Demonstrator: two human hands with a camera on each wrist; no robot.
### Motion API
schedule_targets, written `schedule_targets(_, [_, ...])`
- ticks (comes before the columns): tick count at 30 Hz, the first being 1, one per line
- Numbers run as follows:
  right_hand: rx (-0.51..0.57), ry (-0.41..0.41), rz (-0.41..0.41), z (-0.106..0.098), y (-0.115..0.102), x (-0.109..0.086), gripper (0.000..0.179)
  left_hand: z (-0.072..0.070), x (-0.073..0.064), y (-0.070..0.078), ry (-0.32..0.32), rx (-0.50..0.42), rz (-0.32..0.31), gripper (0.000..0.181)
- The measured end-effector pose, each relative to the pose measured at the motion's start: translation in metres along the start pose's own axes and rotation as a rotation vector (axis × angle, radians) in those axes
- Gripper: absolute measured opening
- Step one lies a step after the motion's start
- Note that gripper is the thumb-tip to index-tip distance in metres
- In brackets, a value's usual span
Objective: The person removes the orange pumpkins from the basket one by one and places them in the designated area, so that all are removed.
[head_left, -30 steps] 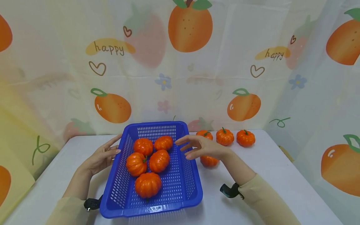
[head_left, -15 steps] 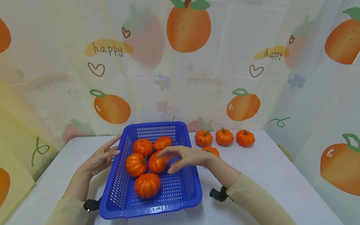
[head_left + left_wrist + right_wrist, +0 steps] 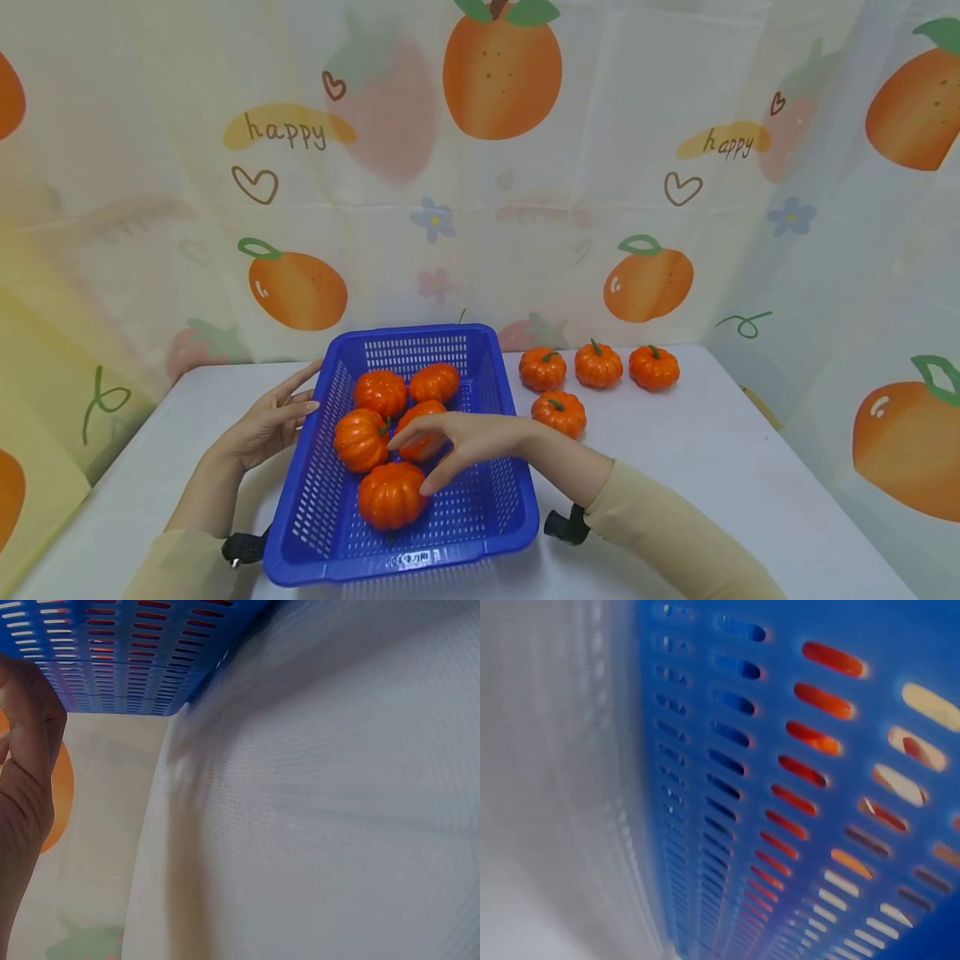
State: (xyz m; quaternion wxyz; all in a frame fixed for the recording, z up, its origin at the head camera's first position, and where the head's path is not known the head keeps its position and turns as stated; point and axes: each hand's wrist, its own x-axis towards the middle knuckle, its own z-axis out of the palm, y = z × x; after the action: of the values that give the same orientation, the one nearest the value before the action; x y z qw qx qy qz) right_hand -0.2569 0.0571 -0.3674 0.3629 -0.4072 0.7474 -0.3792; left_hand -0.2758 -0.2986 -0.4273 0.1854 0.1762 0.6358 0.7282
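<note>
A blue slotted plastic basket stands on the table with several small orange pumpkins inside. My left hand touches its left outer wall, fingers extended; the left wrist view shows that hand beside the slotted wall. Over the basket, my right hand reaches in from the right with fingers and thumb spread and nothing gripped. Its thumb tip is at the front pumpkin, contact unclear, and its fingertips are near the left pumpkin. The hand partly covers the middle pumpkin. In the right wrist view the basket wall hides the hand.
To the right of the basket, three pumpkins line the table's back edge, among them a middle one. Another pumpkin sits in front of them, close to the basket. A fruit-print curtain hangs behind the white table.
My right hand has moved left and toward the front, from the basket's right rim to above the front pumpkin. The left hand and the basket have stayed put.
</note>
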Motion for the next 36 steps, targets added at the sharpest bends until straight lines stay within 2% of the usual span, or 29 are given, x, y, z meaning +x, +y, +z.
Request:
schedule_targets(6, [-0.049, -0.048, 0.007, 0.003, -0.002, 0.011, 0.063, 0.000, 0.000, 0.000, 0.000, 0.002, -0.002, 0.073])
schedule_targets(14, [-0.085, -0.110, -0.055, 0.007, 0.002, 0.023, 0.068, -0.001, 0.000, 0.000, -0.007, -0.004, -0.001, 0.073])
schedule_targets(21, [-0.172, -0.154, -0.031, 0.011, 0.006, 0.027, 0.071, -0.002, 0.000, -0.001, -0.013, 0.006, 0.004, 0.071])
schedule_targets(28, [-0.177, -0.218, -0.035, 0.013, 0.010, 0.026, 0.069, 0.000, -0.001, 0.000, -0.010, 0.011, 0.004, 0.072])
schedule_targets(36, [-0.160, -0.206, -0.033, 0.014, 0.010, 0.027, 0.063, 0.000, -0.001, 0.001, -0.017, 0.014, 0.008, 0.072])
